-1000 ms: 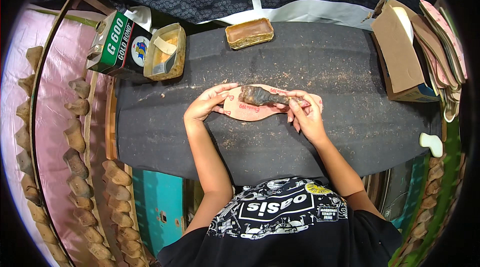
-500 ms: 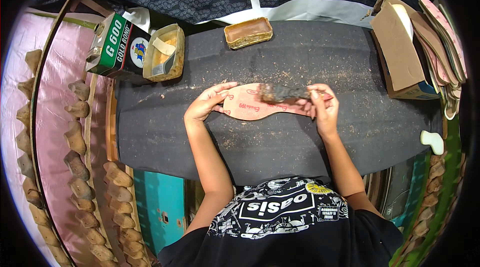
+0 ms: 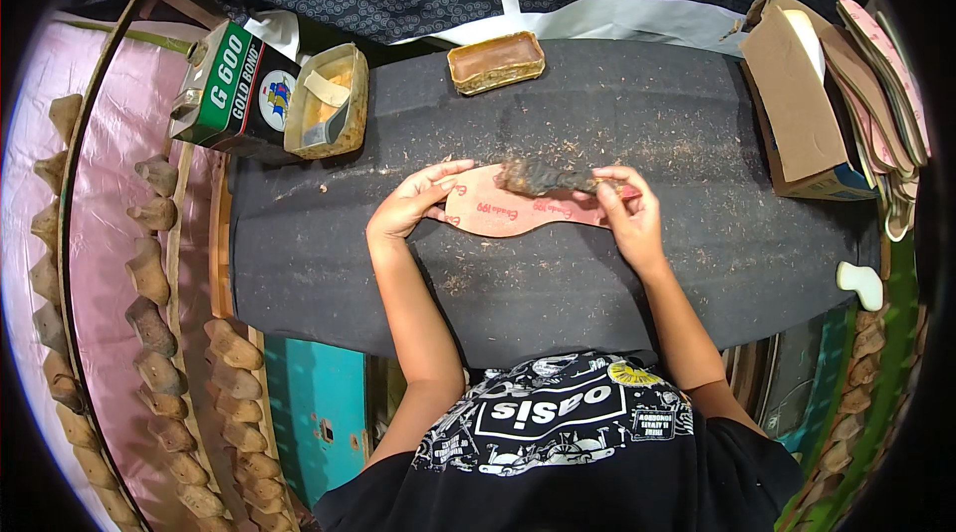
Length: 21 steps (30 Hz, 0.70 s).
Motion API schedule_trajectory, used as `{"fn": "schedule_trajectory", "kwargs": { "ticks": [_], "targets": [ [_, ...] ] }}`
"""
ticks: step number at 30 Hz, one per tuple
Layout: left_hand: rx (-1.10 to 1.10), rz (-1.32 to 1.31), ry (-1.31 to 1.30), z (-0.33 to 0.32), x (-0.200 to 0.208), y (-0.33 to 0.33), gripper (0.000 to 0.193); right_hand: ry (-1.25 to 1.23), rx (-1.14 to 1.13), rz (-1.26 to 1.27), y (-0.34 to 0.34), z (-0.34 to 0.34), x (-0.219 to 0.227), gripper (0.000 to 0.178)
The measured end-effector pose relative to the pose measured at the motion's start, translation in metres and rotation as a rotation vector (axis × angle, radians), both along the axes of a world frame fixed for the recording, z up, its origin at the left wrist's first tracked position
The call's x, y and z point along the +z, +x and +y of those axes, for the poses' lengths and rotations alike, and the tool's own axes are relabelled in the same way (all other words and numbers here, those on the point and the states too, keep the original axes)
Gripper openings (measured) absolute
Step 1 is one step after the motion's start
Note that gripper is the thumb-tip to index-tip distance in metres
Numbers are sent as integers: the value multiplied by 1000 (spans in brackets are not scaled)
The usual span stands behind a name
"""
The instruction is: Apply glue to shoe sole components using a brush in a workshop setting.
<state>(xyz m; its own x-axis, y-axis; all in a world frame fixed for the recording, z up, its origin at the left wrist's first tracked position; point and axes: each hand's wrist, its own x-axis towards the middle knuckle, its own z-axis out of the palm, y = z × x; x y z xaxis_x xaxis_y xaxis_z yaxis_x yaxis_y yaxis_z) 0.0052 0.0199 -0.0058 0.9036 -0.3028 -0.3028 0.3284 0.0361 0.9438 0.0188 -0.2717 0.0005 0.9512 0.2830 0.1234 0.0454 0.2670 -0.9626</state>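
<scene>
A pink insole board [image 3: 488, 208] with red print lies across the middle of the dark table, its broad end to the left. My left hand [image 3: 408, 201] grips that broad end at its edge, thumb and fingers closed on it. Above the insole board, my right hand [image 3: 627, 208] pinches a brush [image 3: 543, 178] caked in dark, crusty residue, its reddish end showing past my fingers. The caked head points left over the board's far edge; whether it touches the surface cannot be told. My right hand partly covers the board's narrow right end.
A shallow tray of brown stuff [image 3: 496, 69] stands at the far edge. Far left are a green-and-black can [image 3: 234, 94] and a cut-open container [image 3: 354, 124] with a scraper. A cardboard box [image 3: 797, 124] holds sole pieces at right. Shavings litter the table [image 3: 647, 293]; shoe lasts [image 3: 149, 273] line racks.
My right hand and the brush have shifted a little left along the insole board. My left hand keeps its hold on the broad end.
</scene>
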Motion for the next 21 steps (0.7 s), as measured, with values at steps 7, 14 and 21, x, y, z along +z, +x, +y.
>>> {"fn": "schedule_trajectory", "kwargs": {
  "ticks": [7, 14, 21],
  "targets": [
    [37, 7, -64, -4, 3, 1, 44, 76, -262, -37, 17, -27, -5, 8],
    [49, 7, -80, -5, 4, 0, 43, 70, -109, -34, 3, -10, 8, 15],
    [45, 0, -98, -6, 1, 2, 43, 31, -50, -6, 0, 1, -7, 16]
  ]
}}
